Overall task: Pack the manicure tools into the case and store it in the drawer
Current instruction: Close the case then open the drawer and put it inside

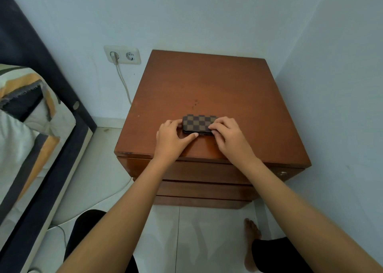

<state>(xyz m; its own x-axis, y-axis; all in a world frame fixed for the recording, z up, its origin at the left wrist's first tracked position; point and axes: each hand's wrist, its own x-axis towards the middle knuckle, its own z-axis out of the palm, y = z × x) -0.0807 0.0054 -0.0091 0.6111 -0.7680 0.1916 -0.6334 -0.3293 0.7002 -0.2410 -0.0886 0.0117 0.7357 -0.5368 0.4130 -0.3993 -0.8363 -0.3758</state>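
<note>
Lying closed at the centre of the frame, the checkered case is rested on the wooden nightstand. It is gripped at its ends by the left hand and the right hand, fingers curled onto it, above the closed drawers.

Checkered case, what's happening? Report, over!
Left hand and right hand both gripping checkered case. Case closed, flat on nightstand. Drawers shut. Nothing blocking.

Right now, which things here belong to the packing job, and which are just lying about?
Job: checkered case, held by left hand and right hand; wooden drawer unit, drawers shut.
Lying about: wall socket, white cable, bed.
</note>
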